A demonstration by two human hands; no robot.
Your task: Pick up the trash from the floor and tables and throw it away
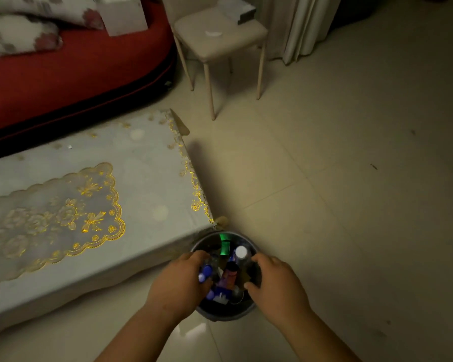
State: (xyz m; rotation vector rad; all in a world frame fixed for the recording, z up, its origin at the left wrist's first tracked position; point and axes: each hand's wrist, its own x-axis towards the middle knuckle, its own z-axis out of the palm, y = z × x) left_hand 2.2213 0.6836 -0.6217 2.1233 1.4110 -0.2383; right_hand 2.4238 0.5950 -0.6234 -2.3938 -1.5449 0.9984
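Note:
A round dark trash bin (228, 313) stands on the tiled floor at the table's near corner. It holds several pieces of trash: a green-lit carton (225, 247), a white-capped bottle (241, 253), a purple-and-pink tube (229, 274) and blue bottle caps (206, 271). My left hand (179, 284) curls over the bin's left rim, fingers closed around the blue-capped items. My right hand (279, 284) rests on the bin's right rim, fingers bent over the edge. A small white scrap (213, 33) lies on the stool seat.
A low table (147, 178) under a white cloth with gold lace fills the left. Behind it is a red sofa (76, 69) with flowered cushions. A beige stool (220, 48) stands at the back, curtains (298, 27) beside it. Small dark specks (374, 166) dot the floor.

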